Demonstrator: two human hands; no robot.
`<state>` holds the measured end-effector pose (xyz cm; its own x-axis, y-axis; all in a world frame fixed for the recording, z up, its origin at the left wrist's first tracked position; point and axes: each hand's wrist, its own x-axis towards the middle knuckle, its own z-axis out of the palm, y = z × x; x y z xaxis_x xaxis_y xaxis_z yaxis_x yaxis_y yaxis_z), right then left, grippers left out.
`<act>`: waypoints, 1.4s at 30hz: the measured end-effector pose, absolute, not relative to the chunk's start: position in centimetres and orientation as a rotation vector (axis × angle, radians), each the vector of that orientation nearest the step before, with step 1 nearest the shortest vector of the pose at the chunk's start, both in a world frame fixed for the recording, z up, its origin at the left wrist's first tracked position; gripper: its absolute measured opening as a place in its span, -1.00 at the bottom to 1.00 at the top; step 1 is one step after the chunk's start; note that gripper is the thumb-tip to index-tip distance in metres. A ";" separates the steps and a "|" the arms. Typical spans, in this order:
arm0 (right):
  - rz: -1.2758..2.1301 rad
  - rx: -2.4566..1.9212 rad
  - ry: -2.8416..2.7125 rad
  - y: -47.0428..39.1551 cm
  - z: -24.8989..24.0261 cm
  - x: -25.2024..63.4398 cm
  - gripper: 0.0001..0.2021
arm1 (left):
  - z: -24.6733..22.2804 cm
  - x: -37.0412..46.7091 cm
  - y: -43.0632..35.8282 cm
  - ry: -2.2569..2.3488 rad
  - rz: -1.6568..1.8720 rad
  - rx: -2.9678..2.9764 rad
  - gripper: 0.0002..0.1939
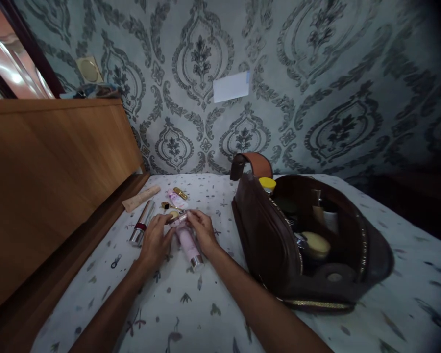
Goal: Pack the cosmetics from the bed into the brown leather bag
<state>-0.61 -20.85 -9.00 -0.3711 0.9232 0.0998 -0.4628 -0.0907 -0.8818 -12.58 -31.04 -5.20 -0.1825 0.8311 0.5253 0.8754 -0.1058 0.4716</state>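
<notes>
Both hands meet over the patterned white sheet (185, 304), left of centre. My left hand (156, 240) and my right hand (203, 228) close their fingertips on the two ends of a small pinkish item (180, 219). Just below it lies a pink tube (187, 245) with a silver cap, pointing toward me. A silver tube with a red band (144, 223) rests left of my left hand. Beyond the hands are a beige tube (141, 198), a small pink-and-white packet (177, 199), a gold item (180, 193) and a small round yellowish piece (174, 214).
A dark brown bag (268, 240) stands open at the right, holding a yellow-lidded container (267, 184), a round cream-coloured item (316, 245) and bottles. A wooden cabinet (59, 171) borders the left side. The patterned wall (206, 127) rises behind.
</notes>
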 end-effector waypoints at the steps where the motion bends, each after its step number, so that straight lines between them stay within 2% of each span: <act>1: 1.698 -0.599 -1.087 -20.9 -8.9 -0.5 -0.60 | -5.3 -12.6 -31.2 -2.060 -1.184 -1.966 -0.73; 13: 1.757 -0.523 -1.091 -21.4 -8.1 -0.2 -0.63 | -5.3 -12.6 -31.7 -2.122 -1.284 -1.954 -0.80; 27: 1.618 -0.555 -1.278 -21.3 -8.6 -0.1 -0.66 | -5.6 -12.9 -31.6 -2.105 -1.672 -1.856 -0.78; 32: 1.452 -0.581 -1.423 -21.4 -8.6 -0.1 -0.70 | -5.8 -12.9 -31.5 -2.116 -1.754 -1.831 -0.74; 37: 0.978 -0.561 -1.689 -22.0 -7.8 0.3 -0.74 | -5.3 -12.4 -31.8 -2.113 -1.780 -1.814 -0.73; 42: 0.645 -0.530 -2.012 -22.9 -6.7 1.0 -0.65 | -4.9 -12.4 -32.2 -2.115 -1.797 -1.813 -0.66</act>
<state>1.00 -22.94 -6.66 -0.4777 0.5964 0.6450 0.1099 0.7690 -0.6297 -12.38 -32.15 -4.86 -0.3914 0.7859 0.4788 0.5992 -0.1772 0.7807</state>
